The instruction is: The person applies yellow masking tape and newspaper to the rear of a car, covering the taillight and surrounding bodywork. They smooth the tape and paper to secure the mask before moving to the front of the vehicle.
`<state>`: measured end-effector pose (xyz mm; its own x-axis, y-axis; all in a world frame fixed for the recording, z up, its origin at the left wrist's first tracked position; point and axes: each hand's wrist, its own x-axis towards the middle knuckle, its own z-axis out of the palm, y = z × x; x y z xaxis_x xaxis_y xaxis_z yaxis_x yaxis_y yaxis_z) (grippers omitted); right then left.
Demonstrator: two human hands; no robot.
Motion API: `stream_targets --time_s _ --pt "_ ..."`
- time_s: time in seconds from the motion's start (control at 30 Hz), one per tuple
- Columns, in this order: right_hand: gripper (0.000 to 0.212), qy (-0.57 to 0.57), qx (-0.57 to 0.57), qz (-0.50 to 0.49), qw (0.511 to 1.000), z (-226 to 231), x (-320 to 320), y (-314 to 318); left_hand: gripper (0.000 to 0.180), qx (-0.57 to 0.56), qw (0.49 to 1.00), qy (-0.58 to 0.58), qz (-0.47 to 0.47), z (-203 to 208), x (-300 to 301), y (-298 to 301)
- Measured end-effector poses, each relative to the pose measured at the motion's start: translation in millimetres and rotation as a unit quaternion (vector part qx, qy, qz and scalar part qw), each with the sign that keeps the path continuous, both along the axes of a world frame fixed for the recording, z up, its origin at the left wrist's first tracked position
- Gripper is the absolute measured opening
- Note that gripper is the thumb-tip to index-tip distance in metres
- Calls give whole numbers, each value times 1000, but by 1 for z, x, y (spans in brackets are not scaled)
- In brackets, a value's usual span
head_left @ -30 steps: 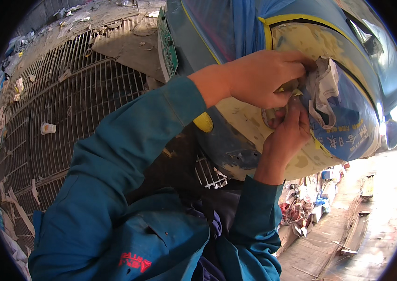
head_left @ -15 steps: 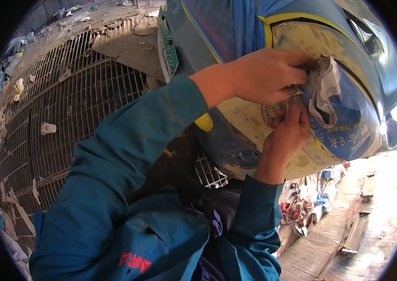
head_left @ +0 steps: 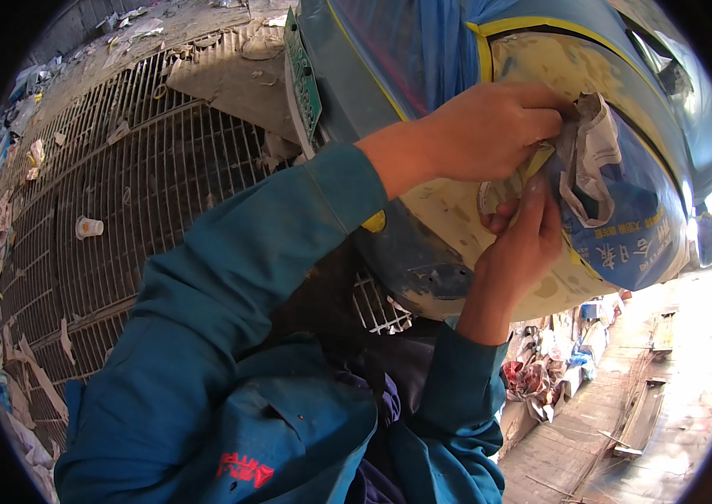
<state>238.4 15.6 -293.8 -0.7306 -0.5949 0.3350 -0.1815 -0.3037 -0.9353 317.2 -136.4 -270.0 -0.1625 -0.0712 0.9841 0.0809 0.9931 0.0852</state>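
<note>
My left hand (head_left: 490,130) is closed over a car's bumper corner, its fingertips at the crumpled edge of a sheet of newspaper (head_left: 595,160). Just below those fingers a short yellow strip of masking tape (head_left: 538,160) spans the space to my right hand (head_left: 524,239). That hand is closed around a roll of masking tape (head_left: 485,198), which its fingers partly hide. Blotchy cream filler covers the bumper (head_left: 448,214). A blue printed part of the newspaper lies over the bumper to the right of my hands.
Blue plastic film (head_left: 440,50) edged with yellow tape (head_left: 532,25) covers the car above. A green licence plate (head_left: 304,80) sits on its left. Metal floor grating (head_left: 120,252) spreads left, bearing a paper cup (head_left: 89,227). Crumpled litter (head_left: 532,378) lies at lower right.
Both hands have shifted very slightly right in the picture, and more of the yellow tape strip shows between them. My right hand still grips the roll.
</note>
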Motion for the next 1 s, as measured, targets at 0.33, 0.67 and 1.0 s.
stream_targets --time_s 0.33,0.67,1.0 --pt "36 142 -27 -3 989 -1 15 36 24 46 996 68 -19 0 -15 5" --pt "33 161 -7 3 987 5 3 29 28 21 991 129 31 -2 -37 2" --pt "34 97 31 6 995 2 -6 28 34 19 987 130 92 -2 -35 -6"
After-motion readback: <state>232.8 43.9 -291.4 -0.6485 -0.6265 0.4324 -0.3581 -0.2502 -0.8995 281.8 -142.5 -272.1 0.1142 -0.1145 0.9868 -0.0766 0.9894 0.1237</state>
